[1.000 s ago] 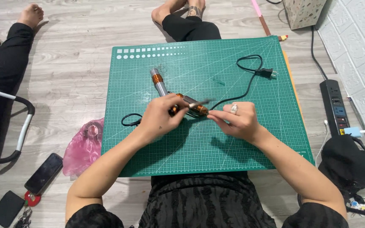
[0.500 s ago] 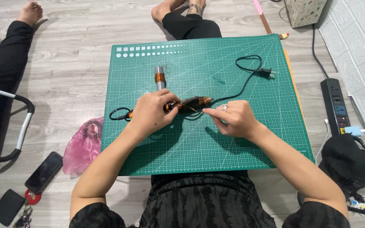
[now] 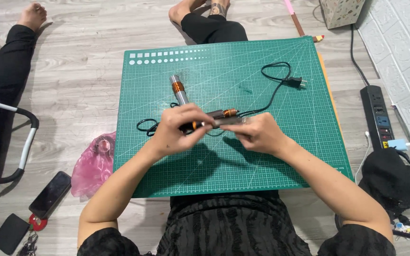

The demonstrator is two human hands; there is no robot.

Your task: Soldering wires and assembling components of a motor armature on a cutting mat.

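Mid-mat (image 3: 281,156): left hand (image 3: 179,130) and right hand (image 3: 257,134) both clenched on corded tool (image 3: 221,115). Probably rigid, light; grip barrel, not trailing cord (image 3: 274,90).

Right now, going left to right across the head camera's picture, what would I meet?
Dark phone → pink plastic bag → left hand gripping a corded tool → right hand on the same tool → black plug on the green cutting mat → black power strip.
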